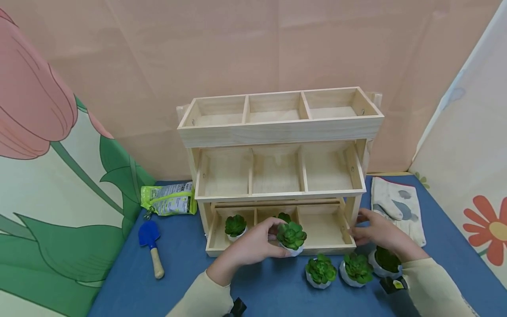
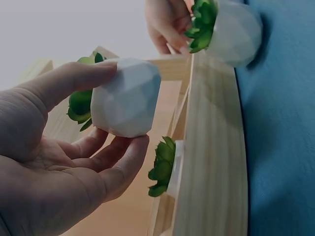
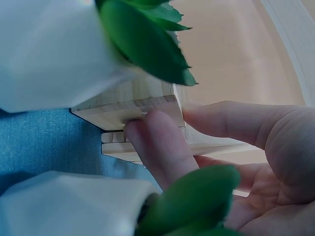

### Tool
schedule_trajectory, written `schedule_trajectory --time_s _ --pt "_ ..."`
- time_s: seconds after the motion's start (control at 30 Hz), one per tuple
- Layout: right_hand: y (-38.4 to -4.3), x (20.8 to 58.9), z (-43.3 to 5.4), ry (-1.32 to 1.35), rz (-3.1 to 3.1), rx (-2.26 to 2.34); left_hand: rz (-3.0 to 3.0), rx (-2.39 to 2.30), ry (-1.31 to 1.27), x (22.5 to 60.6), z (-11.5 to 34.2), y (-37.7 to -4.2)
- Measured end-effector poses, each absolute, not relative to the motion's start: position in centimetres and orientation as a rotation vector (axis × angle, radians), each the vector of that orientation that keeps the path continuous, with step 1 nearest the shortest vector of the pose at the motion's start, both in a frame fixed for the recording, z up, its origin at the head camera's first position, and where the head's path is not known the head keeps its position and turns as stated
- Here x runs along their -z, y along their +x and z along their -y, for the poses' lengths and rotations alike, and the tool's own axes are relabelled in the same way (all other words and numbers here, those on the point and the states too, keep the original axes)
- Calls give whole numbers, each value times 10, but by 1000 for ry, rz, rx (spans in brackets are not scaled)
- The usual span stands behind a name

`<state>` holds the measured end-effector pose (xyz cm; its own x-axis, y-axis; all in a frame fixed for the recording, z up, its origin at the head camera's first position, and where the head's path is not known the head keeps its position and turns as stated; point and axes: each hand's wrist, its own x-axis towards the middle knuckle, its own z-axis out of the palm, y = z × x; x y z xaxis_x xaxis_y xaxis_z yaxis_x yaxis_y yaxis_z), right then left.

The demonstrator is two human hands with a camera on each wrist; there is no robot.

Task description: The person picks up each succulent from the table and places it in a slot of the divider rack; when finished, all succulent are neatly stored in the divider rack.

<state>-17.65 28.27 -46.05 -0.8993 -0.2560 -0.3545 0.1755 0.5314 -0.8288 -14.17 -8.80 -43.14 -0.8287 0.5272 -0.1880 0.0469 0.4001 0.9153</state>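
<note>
My left hand [image 1: 257, 240] holds a potted succulent [image 1: 292, 236] over the front of the wooden shelf's [image 1: 281, 133] bottom tier. In the left wrist view, thumb and fingertips pinch its white faceted pot [image 2: 129, 101]. My right hand [image 1: 378, 231] is at the right end of the bottom tier; the right wrist view shows thumb and fingers on either side of its wooden end wall [image 3: 152, 105]. One succulent [image 1: 235, 225] sits in the bottom-left compartment. Another succulent [image 1: 284, 217] in the middle is mostly hidden behind the held one.
Three more potted succulents stand on the blue cloth [image 1: 273, 295] in front and right, one succulent [image 1: 321, 269] nearest the middle. White gloves [image 1: 398, 209] lie right of the shelf. A green bag [image 1: 169, 199] and a blue toy shovel [image 1: 150, 240] lie left.
</note>
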Motion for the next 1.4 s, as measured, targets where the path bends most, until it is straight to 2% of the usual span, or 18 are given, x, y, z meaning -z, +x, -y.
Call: schedule_trajectory --time_s 0.47,1.4 --pt "-177 465 -282 -65 -2337 1324 -2260 -1388 543 426 55 -157" --pt "-177 463 -284 -104 -2367 1320 -2397 -1204 469 436 -12 -185"
